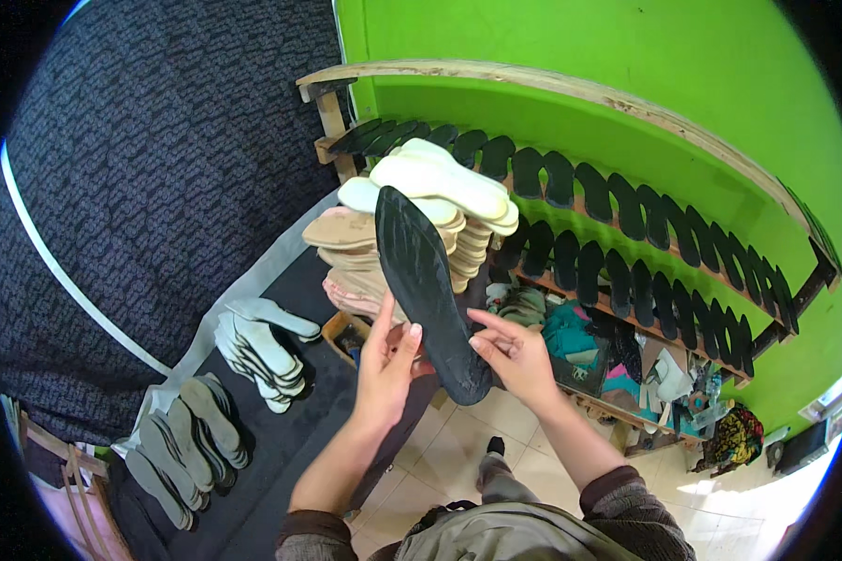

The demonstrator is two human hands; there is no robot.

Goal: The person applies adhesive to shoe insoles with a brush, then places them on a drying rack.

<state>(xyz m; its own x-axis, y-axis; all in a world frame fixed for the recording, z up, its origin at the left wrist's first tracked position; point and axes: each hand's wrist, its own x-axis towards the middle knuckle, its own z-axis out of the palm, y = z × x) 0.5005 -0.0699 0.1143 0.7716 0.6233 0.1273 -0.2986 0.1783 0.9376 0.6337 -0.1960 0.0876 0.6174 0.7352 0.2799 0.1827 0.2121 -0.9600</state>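
A long black shoe insole [419, 271] stands tilted in front of me, its wider end up and left. My left hand [386, 366] is closed on its left edge, thumb on the near face and other fingers partly hidden behind. Beside the insole's right edge is my right hand [517, 360], thumb and forefinger apart. Its fingertips are very close to the edge; whether they touch, I cannot tell. Behind the insole rises a tall pile of cream and beige insoles [444, 178], partly covered by it.
On the dark-covered table [281, 467] lie white insoles [257, 351] and grey insoles [192, 439], near a small wooden box [344, 335]. A wooden rack [571, 93] along the green wall carries rows of black insoles [627, 206]. Below are colourful scraps [575, 337].
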